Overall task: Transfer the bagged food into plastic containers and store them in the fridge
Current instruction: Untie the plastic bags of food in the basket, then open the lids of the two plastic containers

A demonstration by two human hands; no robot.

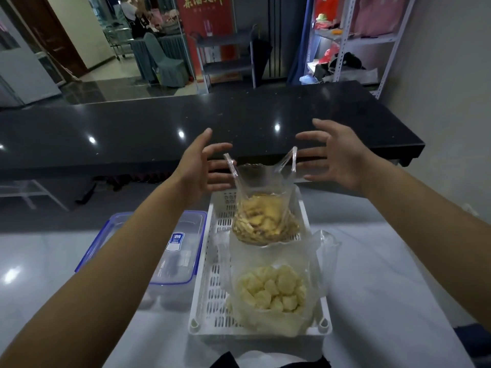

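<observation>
A white slotted basket (203,282) stands on the pale counter and holds two clear plastic bags. The far bag (265,219) is full of yellow-brown food pieces, and its two handles stick up. The near bag (271,290) holds pale yellow lumps. My left hand (203,166) hovers just left of the far bag's handles, fingers spread. My right hand (334,158) hovers just right of them, also spread. Neither hand grips anything. A clear plastic container with a blue-clipped lid (170,251) sits left of the basket, partly hidden by my left forearm.
A black glossy counter (186,123) runs across behind the pale counter (385,274). Beyond it are a metal shelf rack with clothes (345,41) at the right, a red banner and chairs. A dark object lies at the lower right edge.
</observation>
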